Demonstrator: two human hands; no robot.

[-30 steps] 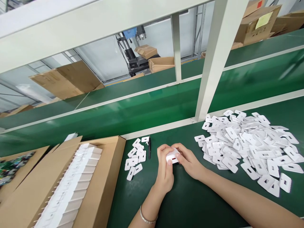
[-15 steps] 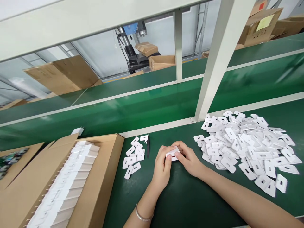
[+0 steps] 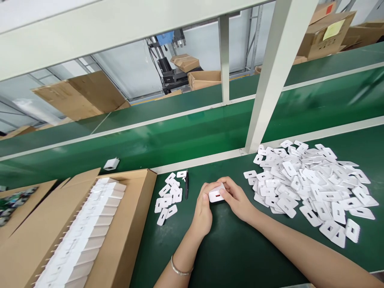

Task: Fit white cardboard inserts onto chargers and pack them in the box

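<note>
Over a green desk (image 3: 249,252), the left hand (image 3: 204,214) and right hand (image 3: 240,204) close curled fingers (image 3: 231,183) on a white block (image 3: 212,197) between them; the left thumb (image 3: 205,200) now clears its red slot (image 3: 218,195), suggesting eased pressure there.

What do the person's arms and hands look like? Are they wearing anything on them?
The left hand and the right hand are both bare, with no gloves. No sleeves show on either forearm. Around the left wrist is a thin, round, silvery bracelet. The right wrist has nothing on it that I can see.
</note>
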